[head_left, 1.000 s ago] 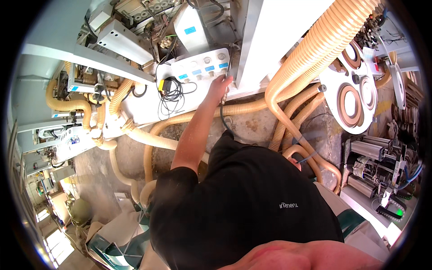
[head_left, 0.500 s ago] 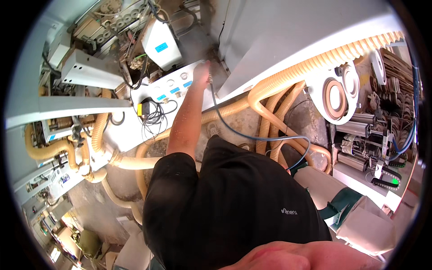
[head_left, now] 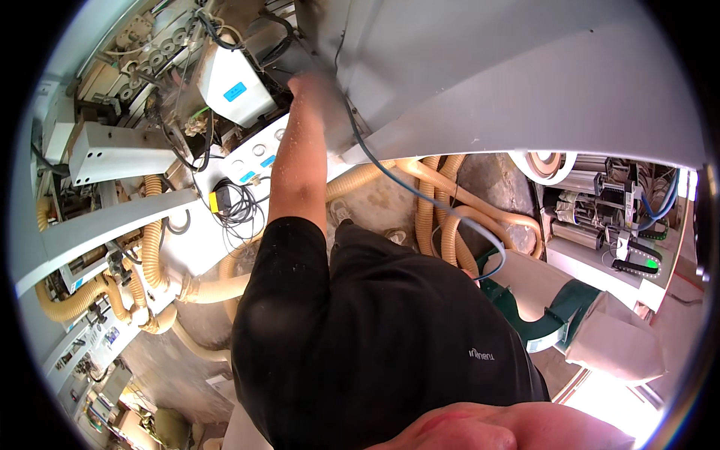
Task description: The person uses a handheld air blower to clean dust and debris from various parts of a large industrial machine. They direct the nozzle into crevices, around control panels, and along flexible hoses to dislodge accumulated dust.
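My left arm reaches far forward, and my left hand (head_left: pixel 303 84) is blurred at its far end. The fingers seem wrapped round the end of a thin blue-grey air hose (head_left: pixel 409 186); the blur hides any nozzle there. From beside the hand the hose runs right and loops back behind my body. Close to the hand stands a white machine housing (head_left: pixel 247 111) with a blue label. Below it lies a white panel (head_left: pixel 196 251) with round gauges, partly covered by my forearm. Pale dust specks dot my arm. My right hand does not show.
A large grey machine panel (head_left: pixel 510 97) fills the upper right. Beige ribbed ducts (head_left: pixel 427 217) run across the floor ahead of me. A black cable coil (head_left: pixel 241 206) lies on the white panel. Right of me are a green duct collar (head_left: pixel 568 307) and a roller machine (head_left: pixel 581 202).
My left hand has moved left and farther forward, drawing the hose along. The view has shifted, so the grey panel now covers more of the right side.
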Motion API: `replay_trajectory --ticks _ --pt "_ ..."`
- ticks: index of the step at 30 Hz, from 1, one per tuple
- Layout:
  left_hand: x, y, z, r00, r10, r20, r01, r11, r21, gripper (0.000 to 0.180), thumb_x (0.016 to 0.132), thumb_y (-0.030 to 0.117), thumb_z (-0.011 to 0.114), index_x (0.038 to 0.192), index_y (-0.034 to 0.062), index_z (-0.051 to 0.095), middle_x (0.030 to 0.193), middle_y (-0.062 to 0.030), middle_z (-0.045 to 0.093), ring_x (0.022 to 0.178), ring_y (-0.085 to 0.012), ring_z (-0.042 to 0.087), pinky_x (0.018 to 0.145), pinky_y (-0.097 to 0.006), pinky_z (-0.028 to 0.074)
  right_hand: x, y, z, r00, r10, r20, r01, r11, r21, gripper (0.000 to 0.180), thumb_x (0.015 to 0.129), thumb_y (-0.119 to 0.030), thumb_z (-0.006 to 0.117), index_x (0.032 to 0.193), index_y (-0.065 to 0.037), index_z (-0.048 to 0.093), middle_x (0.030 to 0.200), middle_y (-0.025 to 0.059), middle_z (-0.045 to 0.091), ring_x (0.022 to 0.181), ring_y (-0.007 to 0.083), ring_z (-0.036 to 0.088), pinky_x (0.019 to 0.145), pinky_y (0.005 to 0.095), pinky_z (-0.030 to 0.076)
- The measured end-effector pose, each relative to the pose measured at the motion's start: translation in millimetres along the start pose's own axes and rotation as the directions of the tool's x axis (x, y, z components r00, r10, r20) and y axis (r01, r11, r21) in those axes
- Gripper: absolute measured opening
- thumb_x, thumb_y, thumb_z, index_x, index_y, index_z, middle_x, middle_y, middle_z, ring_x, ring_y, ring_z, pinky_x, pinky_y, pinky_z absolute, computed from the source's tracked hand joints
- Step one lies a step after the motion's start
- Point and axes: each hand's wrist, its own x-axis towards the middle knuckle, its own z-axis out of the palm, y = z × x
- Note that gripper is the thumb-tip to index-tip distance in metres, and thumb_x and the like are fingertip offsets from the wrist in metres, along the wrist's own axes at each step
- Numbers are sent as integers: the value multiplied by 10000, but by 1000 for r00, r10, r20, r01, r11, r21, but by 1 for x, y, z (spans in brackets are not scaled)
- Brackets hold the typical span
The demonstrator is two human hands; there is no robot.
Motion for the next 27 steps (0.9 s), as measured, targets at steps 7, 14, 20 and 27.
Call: replay_trajectory --ticks 7,14,20,27 --pt "53 -7 -46 905 -424 -40 366 822 -437 481 868 465 694 1195 112 705 1254 -90 695 1132 -258 689 862 -445 570 -13 -20 14 997 -31 65 34 999 -40 185 997 -207 657 913 -42 666 842 -27 651 793 66 594 704 259 488" --pt "63 13 -30 844 -536 -27 181 332 -926 352 861 292 689 1037 -10 652 924 -163 705 689 -319 708 491 -419 543 -11 -33 18 998 2 69 3 997 -74 177 983 -212 676 930 -44 680 856 -28 660 806 67 598 723 257 492" --pt "48 13 -33 836 -540 99 32 -131 -991 237 902 210 634 998 -6 652 894 -149 684 644 -288 672 475 -441 526 2 -31 14 996 41 81 -31 993 -113 171 976 -212 681 945 -44 690 861 -28 666 811 69 602 727 256 492" --pt "27 41 -42 824 -472 314 48 -494 -868 287 925 214 640 1130 15 611 950 -170 678 701 -334 671 508 -495 552 1 -33 16 994 79 73 -69 988 -136 169 968 -211 687 962 -43 703 867 -27 673 816 71 606 733 254 493"
